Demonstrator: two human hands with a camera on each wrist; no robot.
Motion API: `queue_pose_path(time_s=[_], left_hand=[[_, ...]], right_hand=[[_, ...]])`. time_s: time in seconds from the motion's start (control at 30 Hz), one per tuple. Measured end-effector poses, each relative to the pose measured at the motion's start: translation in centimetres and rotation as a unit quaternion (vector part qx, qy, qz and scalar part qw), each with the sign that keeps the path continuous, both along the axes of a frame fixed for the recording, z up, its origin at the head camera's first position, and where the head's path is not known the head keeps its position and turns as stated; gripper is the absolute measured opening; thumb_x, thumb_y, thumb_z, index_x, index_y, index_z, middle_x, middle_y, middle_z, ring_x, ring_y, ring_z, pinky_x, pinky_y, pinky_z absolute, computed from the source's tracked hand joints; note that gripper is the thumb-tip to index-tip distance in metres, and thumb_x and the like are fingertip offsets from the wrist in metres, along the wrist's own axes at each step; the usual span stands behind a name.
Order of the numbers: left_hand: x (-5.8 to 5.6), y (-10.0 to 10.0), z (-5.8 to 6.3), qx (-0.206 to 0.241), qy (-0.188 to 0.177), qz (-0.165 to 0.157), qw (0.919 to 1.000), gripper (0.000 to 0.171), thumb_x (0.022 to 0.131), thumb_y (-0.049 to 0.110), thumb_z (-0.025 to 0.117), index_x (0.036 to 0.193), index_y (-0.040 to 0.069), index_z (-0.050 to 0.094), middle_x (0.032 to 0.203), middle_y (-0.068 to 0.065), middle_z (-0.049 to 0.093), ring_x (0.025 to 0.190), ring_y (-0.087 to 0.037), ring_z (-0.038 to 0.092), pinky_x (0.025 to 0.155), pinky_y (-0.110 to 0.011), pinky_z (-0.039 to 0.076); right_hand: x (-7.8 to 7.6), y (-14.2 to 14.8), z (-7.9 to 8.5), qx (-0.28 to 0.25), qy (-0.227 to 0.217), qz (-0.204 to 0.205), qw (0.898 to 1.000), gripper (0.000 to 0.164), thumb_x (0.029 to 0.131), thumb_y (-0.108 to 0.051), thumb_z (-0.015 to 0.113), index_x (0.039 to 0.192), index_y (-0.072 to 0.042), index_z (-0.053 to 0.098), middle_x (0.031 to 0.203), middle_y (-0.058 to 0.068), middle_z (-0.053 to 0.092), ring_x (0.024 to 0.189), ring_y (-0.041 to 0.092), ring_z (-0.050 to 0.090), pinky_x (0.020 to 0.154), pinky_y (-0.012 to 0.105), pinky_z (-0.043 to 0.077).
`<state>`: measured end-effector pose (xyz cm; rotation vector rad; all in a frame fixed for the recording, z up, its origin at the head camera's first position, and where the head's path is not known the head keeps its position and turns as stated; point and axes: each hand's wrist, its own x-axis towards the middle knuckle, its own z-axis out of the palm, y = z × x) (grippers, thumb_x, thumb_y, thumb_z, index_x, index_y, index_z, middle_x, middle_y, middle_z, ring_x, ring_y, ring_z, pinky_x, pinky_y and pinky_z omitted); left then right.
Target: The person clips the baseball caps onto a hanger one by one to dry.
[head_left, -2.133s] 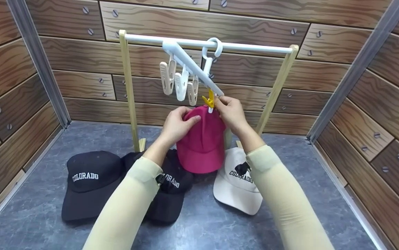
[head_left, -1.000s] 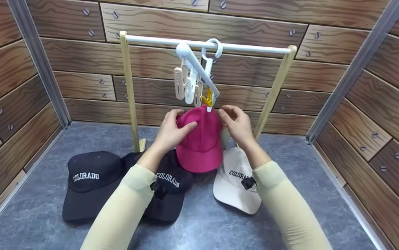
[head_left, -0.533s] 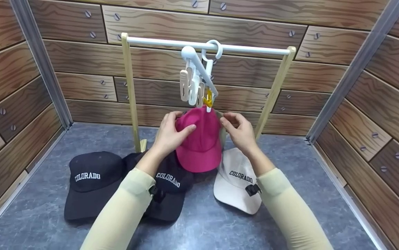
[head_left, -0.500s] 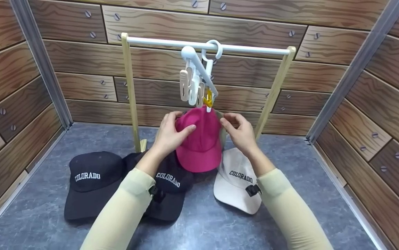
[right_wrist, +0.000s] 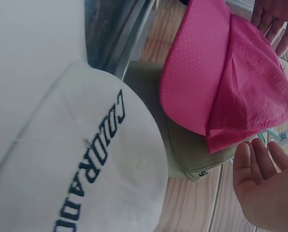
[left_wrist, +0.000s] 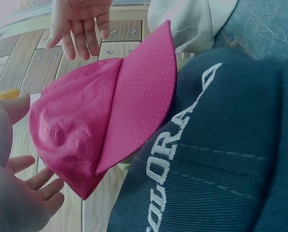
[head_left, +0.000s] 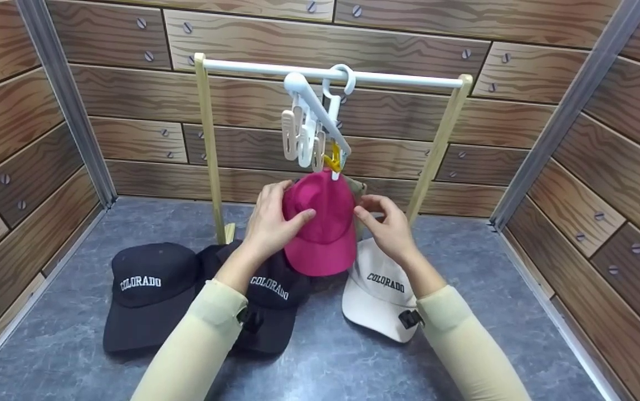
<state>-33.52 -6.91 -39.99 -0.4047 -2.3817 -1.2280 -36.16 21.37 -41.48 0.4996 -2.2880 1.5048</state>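
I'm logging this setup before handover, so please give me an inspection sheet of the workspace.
Surface: grey, marbled.
Job's things: pink cap, brim down, at a yellow clip under the white hanger; olive cap behind it, support unclear.
Clutter: two black caps at left, white cap at right, all lettered COLORADO.
Hands: left hand and right hand flank the pink cap, fingers relaxed; contact unclear.
Cables: nothing seen.
Surroundings: rack bar carrying the hanger; wood-patterned panels; grey corner posts.
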Motion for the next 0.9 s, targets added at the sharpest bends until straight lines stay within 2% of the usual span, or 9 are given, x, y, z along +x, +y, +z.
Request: queue_pose_path(time_s=[0.13, 0.27, 0.57, 0.7, 0.9], left_hand=[[0.5, 0.0, -0.3, 0.001, 0.007, -0.001, 1.0000, 0.085, 0.095, 0.043, 0.086, 0.160, 0.001, 0.051, 0.150, -0.018, 0.056, 0.141, -0.034, 0.051, 0.118, -0.053, 0.045], [1.0, 0.0, -0.5, 0.001, 0.009, 0.001, 1.0000, 0.087, 0.094, 0.044, 0.087, 0.161, 0.001, 0.051, 0.151, -0.019, 0.054, 0.144, -0.034, 0.049, 0.119, -0.054, 0.044], [2.2, 0.1, -1.2, 0.007, 0.031, 0.002, 0.9995, 0.083, 0.093, 0.040, 0.089, 0.158, 0.002, 0.053, 0.154, -0.020, 0.051, 0.148, -0.036, 0.043, 0.119, -0.056, 0.044], [2.7, 0.4, -1.3, -0.001, 0.044, -0.001, 0.9991, 0.084, 0.094, 0.039, 0.089, 0.158, -0.001, 0.052, 0.154, -0.021, 0.049, 0.150, -0.037, 0.038, 0.121, -0.056, 0.043], [3.2, 1.0, -1.6, -0.001, 0.043, -0.003, 0.9990, 0.084, 0.095, 0.037, 0.090, 0.159, 0.000, 0.051, 0.157, -0.021, 0.046, 0.152, -0.037, 0.038, 0.120, -0.056, 0.044]], right_hand=[[0.4, 0.3, -0.6, 0.003, 0.001, 0.006, 1.000, 0.043, 0.106, -0.022, 0.079, 0.138, 0.005, 0.069, 0.129, 0.019, 0.076, 0.122, 0.030, 0.069, 0.095, 0.028, 0.056], [0.8, 0.6, -1.1, 0.006, -0.004, 0.009, 1.000, 0.041, 0.107, -0.022, 0.078, 0.139, 0.002, 0.069, 0.131, 0.023, 0.074, 0.123, 0.030, 0.069, 0.097, 0.031, 0.056], [1.6, 1.0, -1.9, 0.000, -0.009, 0.010, 1.000, 0.039, 0.106, -0.016, 0.079, 0.139, 0.002, 0.069, 0.130, 0.018, 0.075, 0.120, 0.030, 0.070, 0.094, 0.026, 0.057], [2.0, 1.4, -2.2, 0.006, -0.011, 0.015, 1.000, 0.046, 0.105, -0.018, 0.081, 0.142, 0.004, 0.066, 0.133, 0.017, 0.074, 0.124, 0.033, 0.069, 0.097, 0.030, 0.056], [2.4, 1.9, -2.6, 0.016, -0.010, 0.016, 1.000, 0.053, 0.103, -0.018, 0.084, 0.148, 0.001, 0.063, 0.137, 0.019, 0.071, 0.129, 0.034, 0.067, 0.100, 0.036, 0.055]])
